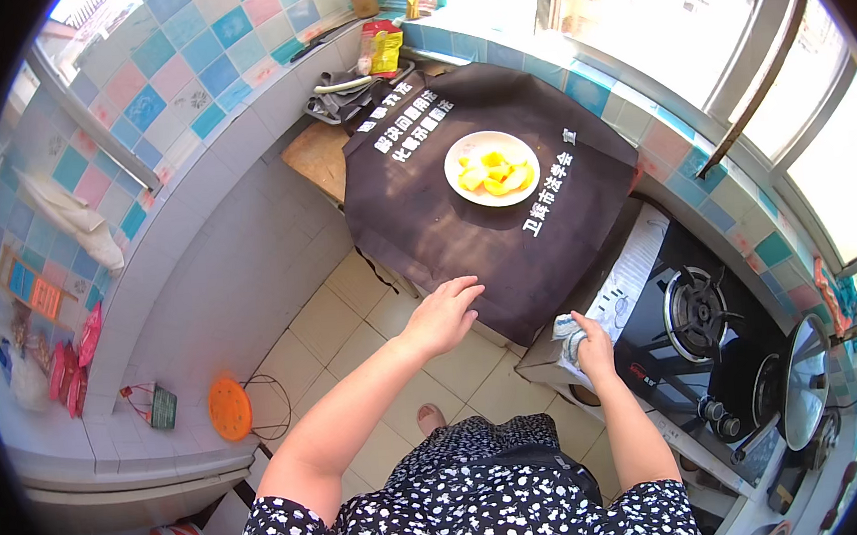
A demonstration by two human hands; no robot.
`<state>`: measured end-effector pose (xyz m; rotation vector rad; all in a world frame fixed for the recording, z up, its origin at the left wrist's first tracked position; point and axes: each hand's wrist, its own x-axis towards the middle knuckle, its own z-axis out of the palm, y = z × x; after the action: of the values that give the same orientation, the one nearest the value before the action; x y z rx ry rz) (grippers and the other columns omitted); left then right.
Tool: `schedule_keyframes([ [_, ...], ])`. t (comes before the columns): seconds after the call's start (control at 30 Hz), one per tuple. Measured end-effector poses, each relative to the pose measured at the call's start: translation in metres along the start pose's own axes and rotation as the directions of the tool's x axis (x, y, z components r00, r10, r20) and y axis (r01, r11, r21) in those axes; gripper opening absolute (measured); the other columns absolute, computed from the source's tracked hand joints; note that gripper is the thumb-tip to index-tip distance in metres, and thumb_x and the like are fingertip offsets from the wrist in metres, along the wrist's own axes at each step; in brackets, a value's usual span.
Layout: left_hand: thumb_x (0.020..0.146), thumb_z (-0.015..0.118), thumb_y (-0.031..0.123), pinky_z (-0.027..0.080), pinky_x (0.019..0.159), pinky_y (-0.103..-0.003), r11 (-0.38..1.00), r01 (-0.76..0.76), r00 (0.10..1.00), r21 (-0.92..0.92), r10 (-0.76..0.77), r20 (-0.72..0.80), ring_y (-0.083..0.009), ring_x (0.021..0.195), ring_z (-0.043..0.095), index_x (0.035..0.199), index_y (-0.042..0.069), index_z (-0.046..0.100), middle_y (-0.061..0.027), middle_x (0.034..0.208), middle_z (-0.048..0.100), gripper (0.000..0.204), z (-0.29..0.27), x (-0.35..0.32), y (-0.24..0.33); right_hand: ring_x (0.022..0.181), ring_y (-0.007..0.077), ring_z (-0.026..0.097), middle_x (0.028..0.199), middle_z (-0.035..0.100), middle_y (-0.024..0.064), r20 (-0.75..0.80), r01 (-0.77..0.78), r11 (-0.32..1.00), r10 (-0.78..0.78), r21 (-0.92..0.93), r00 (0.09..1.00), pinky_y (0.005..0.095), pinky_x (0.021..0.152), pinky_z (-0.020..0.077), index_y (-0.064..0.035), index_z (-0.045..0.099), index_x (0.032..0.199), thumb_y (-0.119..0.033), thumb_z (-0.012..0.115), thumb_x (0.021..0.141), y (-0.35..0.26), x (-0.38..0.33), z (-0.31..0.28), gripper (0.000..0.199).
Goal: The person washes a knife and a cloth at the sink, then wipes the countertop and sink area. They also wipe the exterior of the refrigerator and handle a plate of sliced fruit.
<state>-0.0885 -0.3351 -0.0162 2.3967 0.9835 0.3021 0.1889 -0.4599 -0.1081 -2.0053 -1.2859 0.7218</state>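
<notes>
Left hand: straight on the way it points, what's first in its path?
The left hand would likely meet the dark cloth first; the white plate looks left of that line. Hand height is unclear, so it could pass over the cloth.

An orange disc (230, 408), pink bags (89, 334) and a red-and-yellow packet (387, 52).

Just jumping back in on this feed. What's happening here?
A person stands in a tiled kitchen. Their right hand grips a bunched light cloth near the corner of the gas stove; whether the cloth touches it is unclear. The left hand looks empty, fingers extended, by the near edge of the dark cover. A white plate of yellow pieces sits on that cover, touched by neither hand.
</notes>
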Motion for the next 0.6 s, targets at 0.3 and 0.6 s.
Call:
schedule_keyframes([
  [0.3, 0.088, 0.052, 0.034, 0.025, 0.106, -0.046, 0.905, -0.162, 0.986, 0.393, 0.136, 0.095, -0.0246, 0.134, 0.026, 0.137, 0.015, 0.035, -0.0048, 0.145, 0.029, 0.056, 0.022, 0.055, -0.066, 0.12, 0.0285, 0.045, 0.127, 0.05, 0.0102, -0.174, 0.383, 0.837, -0.476, -0.392, 0.862, 0.0359, 0.097, 0.0403, -0.0194, 0.062, 0.112, 0.008, 0.047, 0.072, -0.075, 0.028, 0.063, 0.051],
  [0.6, 0.086, 0.054, 0.033, 0.025, 0.105, -0.048, 0.899, -0.178, 0.984, 0.399, 0.164, 0.069, -0.0253, 0.132, 0.029, 0.136, 0.015, 0.037, -0.0054, 0.143, 0.033, 0.056, 0.019, 0.056, -0.062, 0.113, 0.0329, 0.049, 0.121, 0.053, 0.0169, -0.445, 0.215, 0.971, -0.24, -0.106, 0.863, 0.0366, 0.096, 0.0401, -0.0018, 0.058, 0.113, 0.003, 0.044, 0.077, -0.084, 0.081, -0.006, 0.039],
])
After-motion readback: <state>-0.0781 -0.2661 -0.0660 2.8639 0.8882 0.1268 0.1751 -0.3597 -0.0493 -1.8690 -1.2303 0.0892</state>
